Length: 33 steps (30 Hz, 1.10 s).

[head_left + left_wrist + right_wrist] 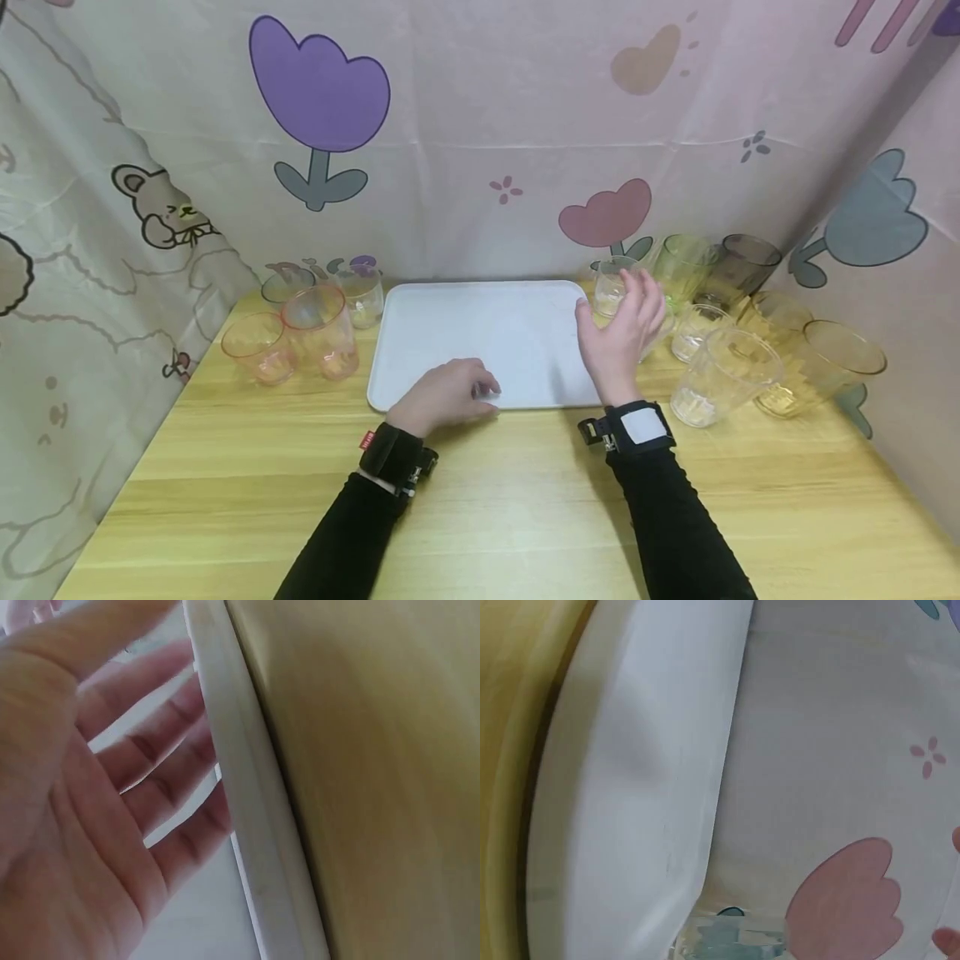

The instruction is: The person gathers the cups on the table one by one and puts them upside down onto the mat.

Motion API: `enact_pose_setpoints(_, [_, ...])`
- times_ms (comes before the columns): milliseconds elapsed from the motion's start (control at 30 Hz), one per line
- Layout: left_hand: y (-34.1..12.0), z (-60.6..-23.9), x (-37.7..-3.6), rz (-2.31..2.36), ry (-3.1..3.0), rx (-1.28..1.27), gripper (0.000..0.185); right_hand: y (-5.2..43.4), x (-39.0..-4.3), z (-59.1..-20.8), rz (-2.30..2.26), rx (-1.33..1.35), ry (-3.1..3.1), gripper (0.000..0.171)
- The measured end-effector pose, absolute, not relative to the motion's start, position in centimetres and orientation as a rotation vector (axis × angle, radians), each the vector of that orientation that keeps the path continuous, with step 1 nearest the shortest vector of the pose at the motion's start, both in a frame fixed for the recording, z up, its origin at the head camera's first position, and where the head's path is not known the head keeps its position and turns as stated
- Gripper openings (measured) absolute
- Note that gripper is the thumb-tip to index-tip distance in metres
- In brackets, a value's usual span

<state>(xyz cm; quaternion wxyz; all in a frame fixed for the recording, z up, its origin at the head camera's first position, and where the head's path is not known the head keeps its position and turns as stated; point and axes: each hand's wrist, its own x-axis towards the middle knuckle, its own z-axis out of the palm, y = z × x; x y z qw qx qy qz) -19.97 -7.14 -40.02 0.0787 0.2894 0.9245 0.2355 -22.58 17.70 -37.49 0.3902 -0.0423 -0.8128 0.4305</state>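
A white rectangular tray [480,342] lies on the table. My left hand [442,393] hovers at its front edge, fingers loosely bent and nothing between them. In the left wrist view, the fingers [169,776] reach across the tray's rim. Over the tray's right end is my right hand [624,337], its fingers spread upward and holding nothing visible. Just behind it stands a small clear glass [609,287], partly covered by the fingers; the same glass [735,941] shows at the bottom of the right wrist view. Another clear glass [660,335] is mostly hidden beside the right hand.
Left of the tray stand pink tumblers [322,337], a short clear glass [362,300] and a greyish one [287,287]. On the right are a green glass [681,271], a dark grey one [746,262], clear ones [722,379] and amber ones [825,367]. A patterned curtain [480,208] hangs behind.
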Motion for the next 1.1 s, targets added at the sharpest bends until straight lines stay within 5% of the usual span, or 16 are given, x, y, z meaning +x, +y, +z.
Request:
enact_pose_setpoints(167, [-7.0, -40.1, -19.9, 0.75, 2.701, 0.917, 0.007, 18.2, -22.8, -37.6, 1.166, -0.273, -2.004, 0.072])
enact_pose_setpoints(667, [-6.9, -40.0, -19.5, 0.747, 2.697, 0.867, 0.007, 20.1, -23.2, -38.1, 1.517, -0.597, -1.858, 0.107])
enact_pose_setpoints(1100, [-6.8, -39.7, -19.5, 0.749, 2.685, 0.855, 0.008, 22.0, -23.5, -38.7, 1.918, -0.642, -1.706, 0.116])
